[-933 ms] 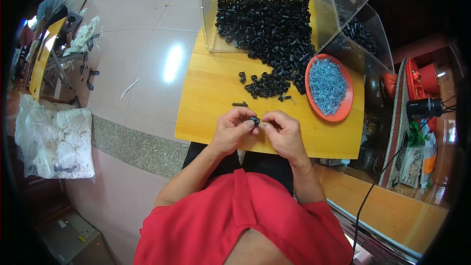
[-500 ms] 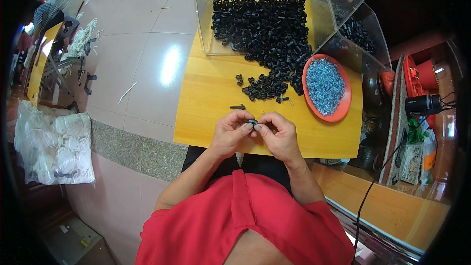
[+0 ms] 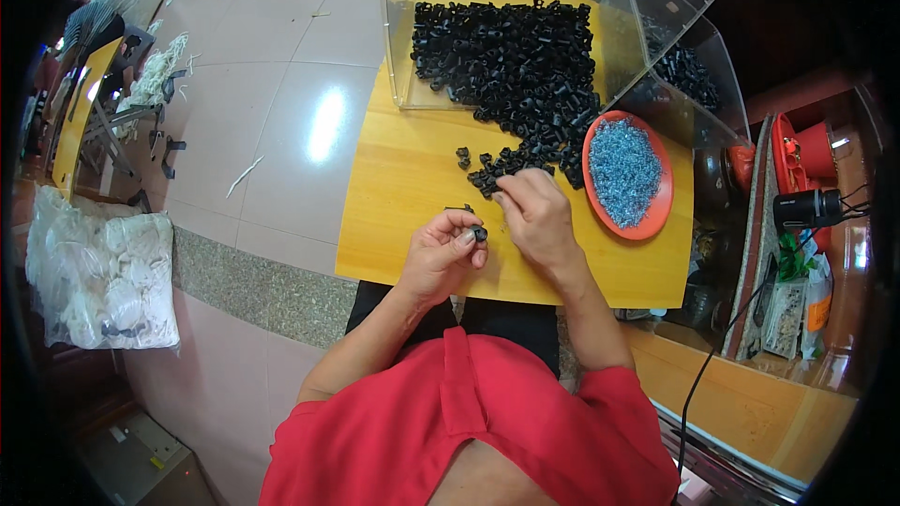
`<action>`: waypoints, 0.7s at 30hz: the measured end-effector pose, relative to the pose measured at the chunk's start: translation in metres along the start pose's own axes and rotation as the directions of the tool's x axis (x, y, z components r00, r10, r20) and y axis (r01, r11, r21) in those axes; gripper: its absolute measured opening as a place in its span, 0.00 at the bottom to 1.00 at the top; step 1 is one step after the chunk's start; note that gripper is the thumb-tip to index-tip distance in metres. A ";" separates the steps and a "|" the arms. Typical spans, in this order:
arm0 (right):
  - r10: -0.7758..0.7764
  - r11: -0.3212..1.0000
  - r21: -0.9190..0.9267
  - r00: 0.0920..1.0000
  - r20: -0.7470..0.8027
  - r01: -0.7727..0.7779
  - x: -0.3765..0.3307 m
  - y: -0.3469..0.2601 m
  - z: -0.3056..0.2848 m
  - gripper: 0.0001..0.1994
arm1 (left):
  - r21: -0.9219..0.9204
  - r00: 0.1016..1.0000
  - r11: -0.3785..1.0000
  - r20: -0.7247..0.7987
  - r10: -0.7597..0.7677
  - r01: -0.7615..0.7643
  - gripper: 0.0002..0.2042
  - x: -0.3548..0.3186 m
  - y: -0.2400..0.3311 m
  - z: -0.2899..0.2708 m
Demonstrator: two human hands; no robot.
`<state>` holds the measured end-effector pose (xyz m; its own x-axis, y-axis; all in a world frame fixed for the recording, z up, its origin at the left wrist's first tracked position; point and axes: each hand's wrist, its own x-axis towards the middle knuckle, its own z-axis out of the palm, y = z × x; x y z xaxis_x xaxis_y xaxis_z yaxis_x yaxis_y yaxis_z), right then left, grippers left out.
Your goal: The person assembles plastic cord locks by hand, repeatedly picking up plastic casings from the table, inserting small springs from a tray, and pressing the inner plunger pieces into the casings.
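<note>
My left hand [image 3: 439, 253] is closed in a pinch over the near part of the yellow table [image 3: 384, 197]. Between its thumb and fingers sits a small black plastic part [image 3: 480, 234]. To the right and farther forward, my right hand [image 3: 538, 215] has its fingers drawn together at the near edge of a loose pile of black plastic parts [image 3: 539, 131]. What its fingertips hold, if anything, is hidden. One dark piece [image 3: 459, 209] lies just beyond my left fingers, and a pair of black parts [image 3: 463, 157] rests left of the pile.
Right of the pile lies a red oval plate [image 3: 667, 187] heaped with small shiny metal springs [image 3: 623, 173]. A clear plastic box [image 3: 398, 56] lies on its side at the back, black parts spilling out. Another clear bin [image 3: 727, 84] stands behind the plate. A white bundle in plastic [image 3: 103, 272] sits at far left.
My right hand has left my left hand and moved forward to the near edge of the black pile. My left hand has stayed in place, still pinching the black part.
</note>
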<state>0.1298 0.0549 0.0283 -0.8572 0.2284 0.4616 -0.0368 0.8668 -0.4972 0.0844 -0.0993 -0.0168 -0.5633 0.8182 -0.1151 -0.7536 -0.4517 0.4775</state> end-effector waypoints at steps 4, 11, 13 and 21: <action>-0.083 0.984 -0.147 0.989 0.119 0.100 0.018 -0.006 0.012 0.04 | -0.013 1.000 1.000 -0.019 0.010 -0.010 0.09 0.000 0.000 0.000; -0.116 0.988 -0.100 0.992 0.055 0.121 0.018 0.005 0.013 0.05 | -0.027 1.000 1.000 -0.002 -0.006 0.005 0.09 0.000 -0.001 0.000; 0.062 0.994 0.090 0.996 -0.061 -0.057 0.017 0.004 0.002 0.05 | -0.029 1.000 1.000 0.002 -0.002 0.002 0.09 0.000 -0.001 -0.001; 0.546 0.330 0.691 0.728 0.416 -0.643 -0.027 -0.007 -0.028 0.02 | -0.039 0.999 0.999 -0.043 -0.023 0.021 0.08 -0.001 -0.001 -0.001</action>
<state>0.1673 0.0552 0.0397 -0.8573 0.4550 -0.2408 0.1836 -0.1667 -0.9688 0.0851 -0.1000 -0.0174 -0.5600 0.8122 -0.1633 -0.7780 -0.4479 0.4406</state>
